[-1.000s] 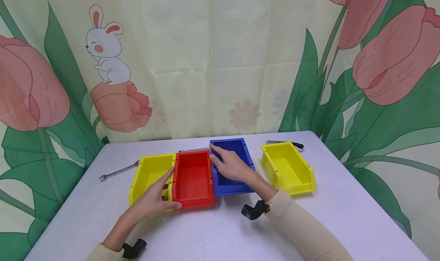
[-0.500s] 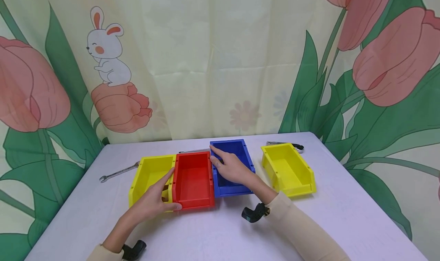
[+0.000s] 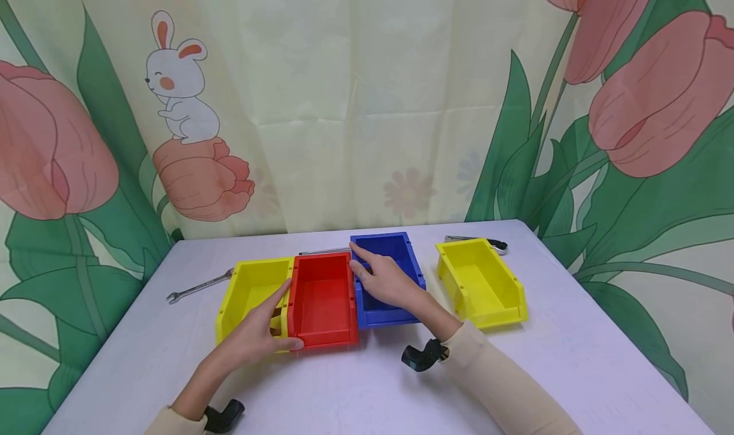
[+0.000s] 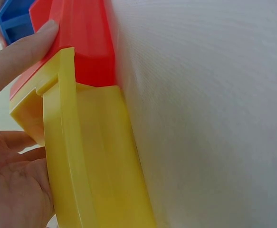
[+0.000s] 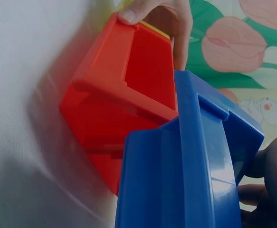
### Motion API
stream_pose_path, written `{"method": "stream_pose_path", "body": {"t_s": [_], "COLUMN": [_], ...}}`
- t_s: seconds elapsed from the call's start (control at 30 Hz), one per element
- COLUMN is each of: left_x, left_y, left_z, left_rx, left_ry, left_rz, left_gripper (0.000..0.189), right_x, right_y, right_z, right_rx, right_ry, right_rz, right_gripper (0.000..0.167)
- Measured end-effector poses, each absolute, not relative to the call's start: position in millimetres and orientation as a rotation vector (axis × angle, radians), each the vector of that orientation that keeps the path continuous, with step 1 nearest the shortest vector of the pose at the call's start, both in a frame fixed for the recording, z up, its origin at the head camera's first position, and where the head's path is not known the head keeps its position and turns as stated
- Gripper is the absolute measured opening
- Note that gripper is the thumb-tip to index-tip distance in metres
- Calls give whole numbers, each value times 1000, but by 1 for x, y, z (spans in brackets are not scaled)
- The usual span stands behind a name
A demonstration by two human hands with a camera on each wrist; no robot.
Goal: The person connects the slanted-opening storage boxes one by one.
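In the head view, a yellow storage bin (image 3: 243,288), a red bin (image 3: 323,295) and a blue bin (image 3: 401,250) stand side by side. My left hand (image 3: 255,336) holds the yellow and red bins where their walls meet. Its thumb (image 4: 33,45) lies over the rim onto the red front corner, with other fingers inside the yellow bin. My right hand (image 3: 390,279) grips the blue bin's left wall, index finger toward the back corner and other fingers inside. The blue bin sits slightly farther back; its wall (image 5: 190,156) overlaps the red bin in the right wrist view.
A second yellow bin (image 3: 482,285) stands apart on the right, with a ratchet wrench (image 3: 496,244) behind it. On the left lies a combination wrench (image 3: 197,287). A thin metal tool (image 3: 321,251) shows partly behind the red bin. A printed curtain (image 3: 367,135) hangs behind the table.
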State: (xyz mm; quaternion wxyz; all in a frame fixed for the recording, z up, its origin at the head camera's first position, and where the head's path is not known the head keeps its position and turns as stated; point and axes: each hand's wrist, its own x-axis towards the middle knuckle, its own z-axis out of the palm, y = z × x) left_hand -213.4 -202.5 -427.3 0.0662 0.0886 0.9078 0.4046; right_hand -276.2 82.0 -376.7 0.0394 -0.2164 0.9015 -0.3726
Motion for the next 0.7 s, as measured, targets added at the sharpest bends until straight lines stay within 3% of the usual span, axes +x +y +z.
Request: {"method": "stream_pose_path", "body": {"t_s": [0.7], "left_x": [-214], "left_y": [-203], "left_z": [-429], "left_rx": [251], "left_ry": [2743], "left_rz": [1209], "left_gripper": [125], "right_x": [-274], "right_y": [79], "right_z": [-378], "right_rx": [-647], "right_ry": [2785], "right_rz": [-1094], "right_gripper": [59]}}
